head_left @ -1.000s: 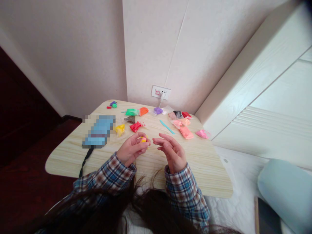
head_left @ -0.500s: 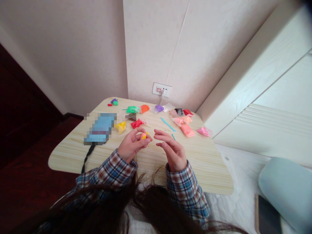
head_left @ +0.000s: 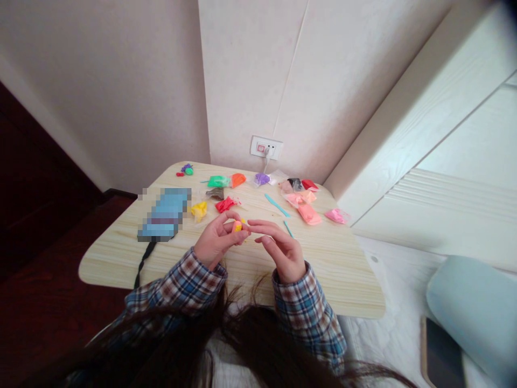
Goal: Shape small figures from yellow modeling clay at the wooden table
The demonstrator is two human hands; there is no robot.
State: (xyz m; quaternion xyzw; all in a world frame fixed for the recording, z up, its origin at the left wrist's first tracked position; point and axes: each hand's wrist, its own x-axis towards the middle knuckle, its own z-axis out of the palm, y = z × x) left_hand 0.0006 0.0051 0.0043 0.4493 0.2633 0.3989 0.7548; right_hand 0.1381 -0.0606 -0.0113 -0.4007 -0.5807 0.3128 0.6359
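Observation:
Between the thumb and fingers of my left hand (head_left: 218,237) is a small lump of modelling clay (head_left: 238,226), pink on top and yellow on its side. My right hand (head_left: 281,248) is beside it, thumb and fingers apart. Its stretched forefinger reaches to the left fingertips, close to the clay; whether it touches the clay I cannot tell. A bit of yellow clay shows just behind the fingers. Past the hands lie a bag of yellow clay (head_left: 199,210), a bag of red clay (head_left: 226,204), a blue plastic knife (head_left: 277,205) and a thin blue stick (head_left: 288,228).
Along the table's (head_left: 121,258) back are green (head_left: 218,181), orange (head_left: 238,180) and purple (head_left: 262,179) clay bags; pink ones (head_left: 309,213) lie right. Small clay pieces (head_left: 188,171) sit at the back left corner. A blurred blue object (head_left: 165,213) with a black strap is left.
My right hand has moved left, and its forefinger now reaches the left fingertips. The left hand keeps its pinch on the clay. More of the thin blue stick shows.

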